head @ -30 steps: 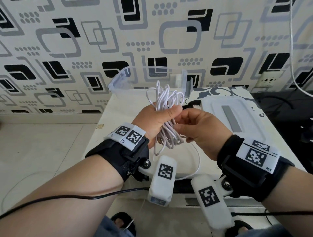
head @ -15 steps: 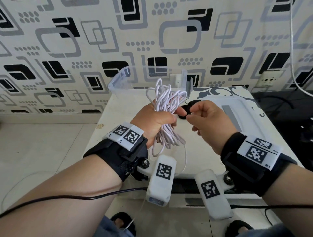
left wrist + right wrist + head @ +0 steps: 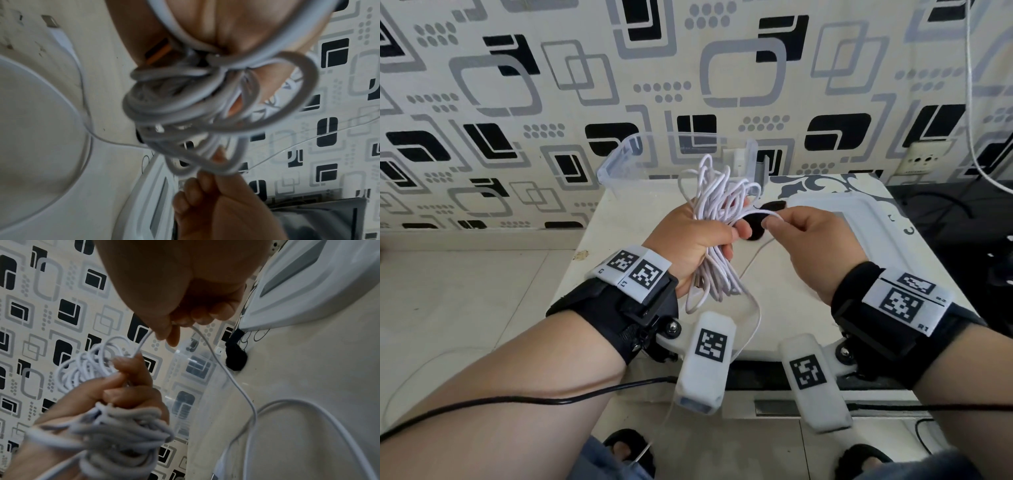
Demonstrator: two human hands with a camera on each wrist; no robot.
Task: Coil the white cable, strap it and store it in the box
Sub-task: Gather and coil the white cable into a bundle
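My left hand (image 3: pixel 698 241) grips the middle of a bundle of white cable (image 3: pixel 717 205), held upright above the table; its loops fan out above and below the fist. My right hand (image 3: pixel 774 222), just right of the bundle, pinches a single loose strand between thumb and forefinger. In the right wrist view that strand (image 3: pixel 226 369) runs from the pinch down to the tabletop. A black strap (image 3: pixel 758 224) lies on the table behind my fingers. The clear plastic box (image 3: pixel 619 161) stands open at the table's back. In the left wrist view the coil (image 3: pixel 185 100) is close and blurred.
The box's white lid (image 3: pixel 859 219) lies flat on the table's right side. The cable's plug (image 3: pixel 49 21) rests on the tabletop with a loose tail. A patterned wall stands behind; a thin white wire (image 3: pixel 972 102) hangs at the right. The table's left edge drops to tiled floor.
My right hand has moved from against the bundle's lower part up and to the right, drawing one strand out with it. The left hand keeps hold of the coil, slightly raised.
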